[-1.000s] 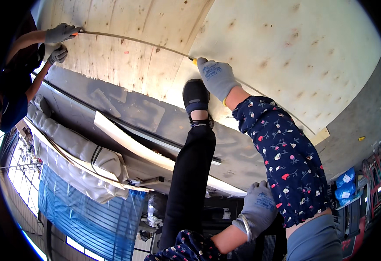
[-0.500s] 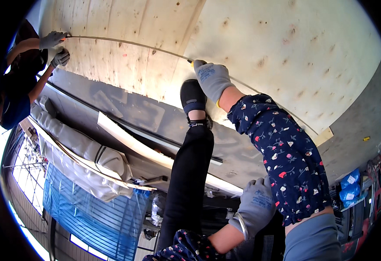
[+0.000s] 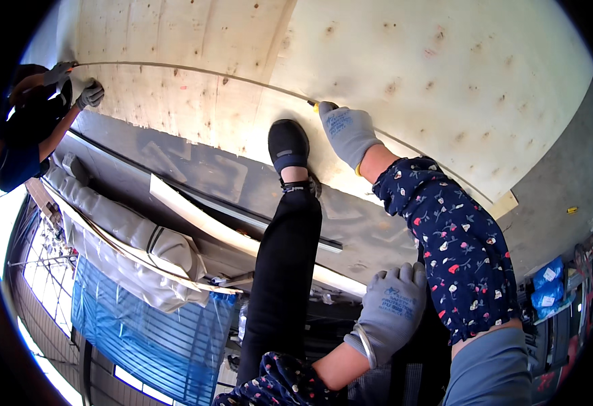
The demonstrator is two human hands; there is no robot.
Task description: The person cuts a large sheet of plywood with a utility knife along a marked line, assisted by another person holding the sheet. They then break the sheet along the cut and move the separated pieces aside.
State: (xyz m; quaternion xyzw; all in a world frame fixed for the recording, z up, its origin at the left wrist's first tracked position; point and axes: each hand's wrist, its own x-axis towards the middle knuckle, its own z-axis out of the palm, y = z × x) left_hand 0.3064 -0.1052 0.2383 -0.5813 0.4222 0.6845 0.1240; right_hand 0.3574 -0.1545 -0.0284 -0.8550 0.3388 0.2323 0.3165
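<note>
My right hand (image 3: 348,133), in a grey glove, is closed round a slim yellow tool with a black tip (image 3: 314,105); its kind cannot be made out. The tip lies on a thin dark line running across pale plywood (image 3: 391,61). My left hand (image 3: 392,301), also gloved and with a bangle at the wrist, lies low near my dark-trousered knee, fingers laid over it and apart, holding nothing visible. One black shoe (image 3: 288,143) of mine stands on the plywood's near edge. At the far left a co-worker's gloved hands (image 3: 91,95) touch the sheet near the line's end.
A long metal bar (image 3: 242,216) and a narrow pale board (image 3: 195,213) lie on the grey floor. Beyond them are a grey wrapped bundle (image 3: 117,210) and blue sheeting (image 3: 151,325). Blue bags (image 3: 548,287) sit at the right; a small yellow object (image 3: 572,210) lies on the floor.
My right hand with the yellow tool has shifted right and slightly nearer along the line. The co-worker's far hand has moved left. My left hand stays near my knee.
</note>
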